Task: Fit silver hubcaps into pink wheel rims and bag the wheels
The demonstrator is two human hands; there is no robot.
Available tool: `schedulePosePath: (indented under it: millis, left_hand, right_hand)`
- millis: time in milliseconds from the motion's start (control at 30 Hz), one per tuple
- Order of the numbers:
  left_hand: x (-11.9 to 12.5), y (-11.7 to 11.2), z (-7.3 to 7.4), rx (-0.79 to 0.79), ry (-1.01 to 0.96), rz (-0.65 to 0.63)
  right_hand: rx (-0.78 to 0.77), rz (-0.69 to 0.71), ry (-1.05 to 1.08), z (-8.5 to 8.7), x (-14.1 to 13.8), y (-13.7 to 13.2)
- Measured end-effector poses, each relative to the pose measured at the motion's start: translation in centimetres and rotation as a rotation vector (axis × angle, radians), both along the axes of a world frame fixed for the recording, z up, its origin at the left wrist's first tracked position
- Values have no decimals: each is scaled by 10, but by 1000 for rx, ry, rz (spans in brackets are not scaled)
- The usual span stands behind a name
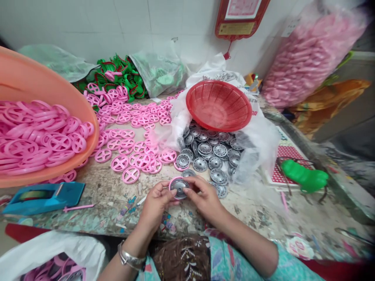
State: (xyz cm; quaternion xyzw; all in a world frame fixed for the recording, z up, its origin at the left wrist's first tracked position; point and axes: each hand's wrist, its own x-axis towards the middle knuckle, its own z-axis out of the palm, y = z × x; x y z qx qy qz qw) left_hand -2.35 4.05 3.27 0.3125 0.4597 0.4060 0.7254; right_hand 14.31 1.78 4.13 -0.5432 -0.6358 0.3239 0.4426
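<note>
Grey disc (179, 189) and pink ring (171, 182) are together near the front edge of the counter (252, 218), between left hand (156, 201) and right hand (206, 197); both grasp them, thumbs on the disc's face, fingers around its rim.

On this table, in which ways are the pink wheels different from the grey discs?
Colour: the pink wheels are bright pink; the grey discs are silvery grey.
Face: the pink wheels have open gaps between spokes; the grey discs look mostly solid.
Place: the pink wheels lie mostly left of the grey discs in this view.
Shared: both are round and lie in numbers on the table.
</note>
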Motion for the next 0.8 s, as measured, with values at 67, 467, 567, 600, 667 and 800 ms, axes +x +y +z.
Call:
schedulePosePath:
  millis: [67,467,567,600,667,800]
  left_hand:
    - [1,-2,-1,24,-28,25]
    - [-3,-11,5,75,-71,-70]
    - [-4,-12,4,116,-12,-82]
    - [-5,-12,4,124,14,-92]
    - [-10,-11,6,135,65,-105]
    - [-39,-11,11,185,194,-67]
  right_hand:
    - [112,29,-255,1,0,-4]
    - [-124,129,-104,14,4,-7]
    - [-118,141,-114,10,2,-10]
    - [-130,156,-118,9,1,-11]
    - [-165,227,-139,8,2,-11]
    - [-132,381,-256,8,7,-10]
